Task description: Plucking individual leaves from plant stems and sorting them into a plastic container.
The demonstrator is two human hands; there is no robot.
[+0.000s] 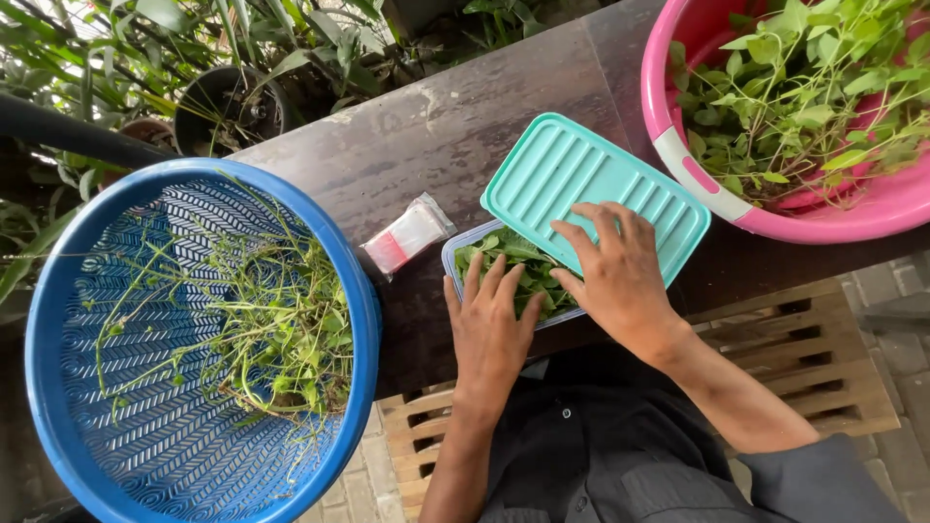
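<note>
A clear plastic box filled with picked green leaves sits at the near edge of a dark stone table. My left hand lies flat on the leaves, fingers spread, pressing down. My right hand rests on a turquoise ribbed lid, which lies tilted over the box's far right side and only partly covers it. The fingers of my right hand curl over the lid's near edge.
A blue slotted basket with stripped green stems stands at the left. A pink basin of leafy sprigs is at the top right. A small clear packet with a red strip lies left of the box. Potted plants stand behind the table.
</note>
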